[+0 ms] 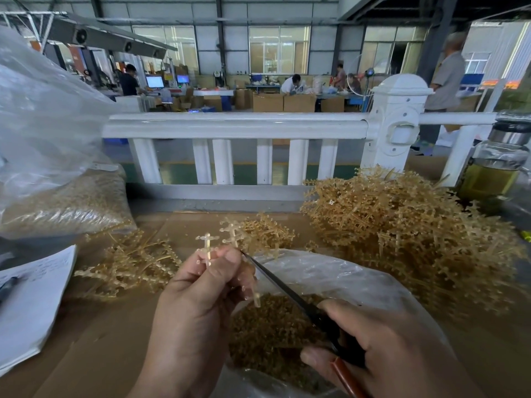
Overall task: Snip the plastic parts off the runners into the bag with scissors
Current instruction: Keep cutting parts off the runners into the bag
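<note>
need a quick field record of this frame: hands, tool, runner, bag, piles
left hand: pinches a runner above the bag
right hand: grips scissors by the handles
scissors: tip at the runner, beside the left thumb; blades look nearly closed
bag: open below both hands, holds cut parts
runner piles: large pile at right, smaller pile at left
other: second filled bag far left, papers, glass jar far right
</note>
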